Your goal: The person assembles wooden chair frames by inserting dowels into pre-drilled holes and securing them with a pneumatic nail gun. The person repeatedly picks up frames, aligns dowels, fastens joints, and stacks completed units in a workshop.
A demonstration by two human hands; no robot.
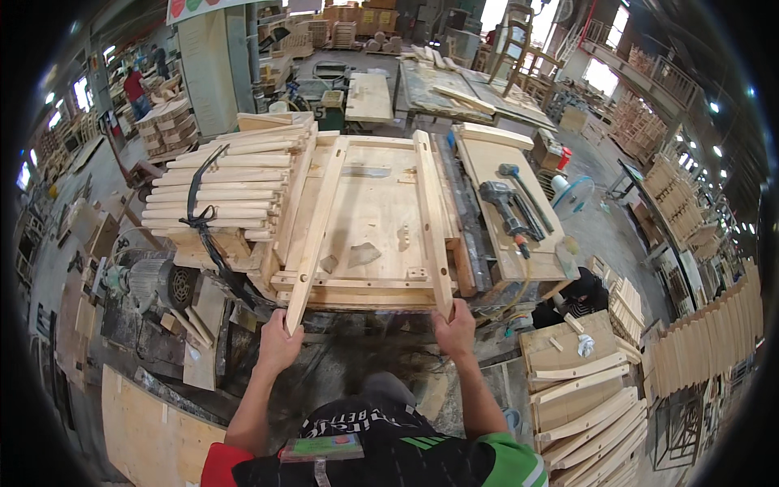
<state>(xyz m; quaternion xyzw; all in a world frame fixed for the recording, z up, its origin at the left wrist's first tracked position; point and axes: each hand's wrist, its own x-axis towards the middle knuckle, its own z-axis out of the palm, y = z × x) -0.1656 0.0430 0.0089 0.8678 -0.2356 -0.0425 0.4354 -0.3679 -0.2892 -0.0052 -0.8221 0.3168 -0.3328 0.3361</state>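
Observation:
My left hand [280, 342] is closed around the near end of a long pale wooden rail [317, 231] with a hole in it. The near end of a second wooden rail [432, 223], with several holes along it, is in my closed right hand [454, 331]. Both rails point away from me, slightly closer together at their far ends, over a flat wooden board [377, 215] on the workbench. A crosswise wooden bar [357, 286] lies near the bench's front edge, between the rails. Small wood scraps [364, 255] rest on the board.
Left of the rails is a stack of wooden spindles [219, 191] beside a black strap [199, 195]. On the right are a nail gun [505, 207] and a hammer [510, 170]. Curved slats [588, 414] lie at lower right, where a person [583, 294] crouches. A motor [150, 282] stands at left.

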